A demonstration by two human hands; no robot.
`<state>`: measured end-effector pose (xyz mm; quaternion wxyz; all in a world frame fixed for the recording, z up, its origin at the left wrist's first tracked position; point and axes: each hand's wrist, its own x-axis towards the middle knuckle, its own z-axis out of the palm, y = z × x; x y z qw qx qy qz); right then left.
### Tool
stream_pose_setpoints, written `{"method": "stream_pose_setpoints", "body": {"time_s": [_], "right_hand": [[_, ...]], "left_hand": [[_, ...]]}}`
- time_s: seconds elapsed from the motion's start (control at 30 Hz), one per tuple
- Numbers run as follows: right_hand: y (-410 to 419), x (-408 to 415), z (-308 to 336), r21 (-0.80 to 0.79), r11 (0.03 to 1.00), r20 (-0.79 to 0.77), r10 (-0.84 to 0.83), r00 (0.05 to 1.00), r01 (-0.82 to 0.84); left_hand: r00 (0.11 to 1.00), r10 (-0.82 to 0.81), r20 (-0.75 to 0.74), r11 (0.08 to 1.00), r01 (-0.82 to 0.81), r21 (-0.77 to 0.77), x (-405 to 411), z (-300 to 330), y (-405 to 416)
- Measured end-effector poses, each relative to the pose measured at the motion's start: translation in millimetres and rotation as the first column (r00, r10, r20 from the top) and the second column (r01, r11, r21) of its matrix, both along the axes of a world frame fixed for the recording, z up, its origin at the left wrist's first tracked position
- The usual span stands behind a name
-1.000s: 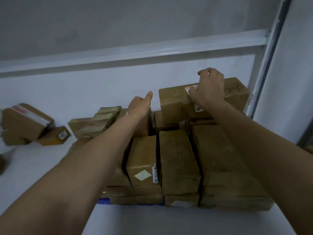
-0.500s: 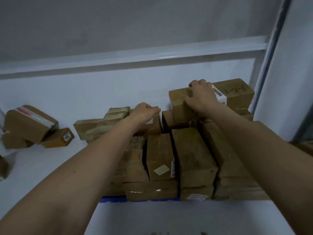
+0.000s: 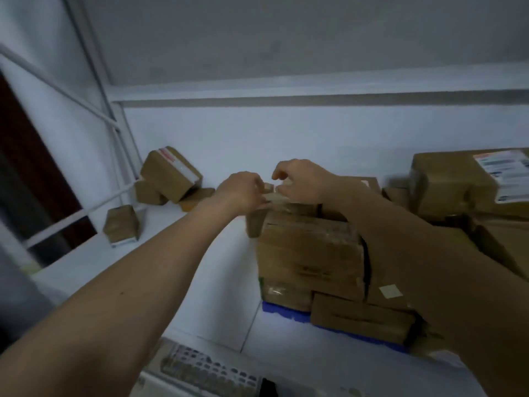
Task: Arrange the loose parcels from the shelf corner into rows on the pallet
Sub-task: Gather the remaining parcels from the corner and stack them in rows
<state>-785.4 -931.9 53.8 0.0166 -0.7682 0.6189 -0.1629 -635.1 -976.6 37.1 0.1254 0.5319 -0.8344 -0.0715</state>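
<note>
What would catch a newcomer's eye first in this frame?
Both hands meet at centre: the left hand and right hand pinch a small taped parcel at the left end of the brown parcel stack, which sits on a blue pallet. Far left, in the shelf corner, loose parcels lie tumbled. At the right edge, a large box bears a white shipping label.

Bare white shelf (image 3: 217, 270) lies open at 9 o'clock of the stacked parcels (image 3: 312, 253). Loose parcels (image 3: 169, 176) fill the 10 o'clock corner. A big box (image 3: 458, 181) blocks 3 o'clock.
</note>
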Motion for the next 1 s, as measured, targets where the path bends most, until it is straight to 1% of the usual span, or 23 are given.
{"method": "stream_pose_setpoints", "body": {"time_s": [0.07, 0.17, 0.27, 0.33, 0.43, 0.53, 0.7, 0.87, 1.0], "right_hand": [[-16.9, 36.5, -5.3, 0.075, 0.996, -0.071, 0.045, 0.996, -0.039], [-40.1, 84.9, -17.6, 0.135, 0.99, -0.128, 0.059, 0.99, -0.041], [-62.6, 131.3, -36.6, 0.19, 0.98, -0.174, 0.086, 0.981, -0.052], [-75.3, 158.8, -50.4, 0.249, 0.967, -0.148, 0.087, 0.985, -0.048], [-91.1, 191.9, -72.4, 0.319, 0.948, -0.14, 0.075, 0.987, -0.027], [-105.4, 215.1, -90.1, 0.386, 0.922, -0.142, 0.072, 0.987, -0.012], [-135.9, 231.9, -103.5, 0.442, 0.897, -0.141, 0.047, 0.989, 0.02], [-179.7, 238.1, -114.2, 0.47, 0.883, -0.085, 0.021, 0.996, 0.021], [-220.6, 241.8, -120.8, 0.479, 0.877, -0.018, -0.015, 1.0, 0.022]], "left_hand": [[0.993, 0.029, 0.117, 1.0, -0.03, 0.007, 45.0, -3.2, -7.9], [0.978, 0.071, 0.197, 0.994, -0.086, 0.069, 108.0, -14.3, -20.7], [0.975, 0.115, 0.188, 0.981, -0.142, 0.132, 163.8, -28.2, -33.9], [0.977, 0.131, 0.165, 0.974, -0.158, 0.16, 194.5, -37.9, -43.2], [0.975, 0.13, 0.179, 0.97, -0.163, 0.18, 230.8, -53.5, -56.2], [0.973, 0.137, 0.185, 0.962, -0.176, 0.21, 256.7, -68.0, -70.6], [0.973, 0.168, 0.16, 0.946, -0.205, 0.251, 284.9, -84.1, -102.3], [0.968, 0.206, 0.142, 0.934, -0.238, 0.266, 298.0, -91.4, -144.5], [0.951, 0.256, 0.171, 0.928, -0.291, 0.231, 301.8, -88.7, -184.3]]}}
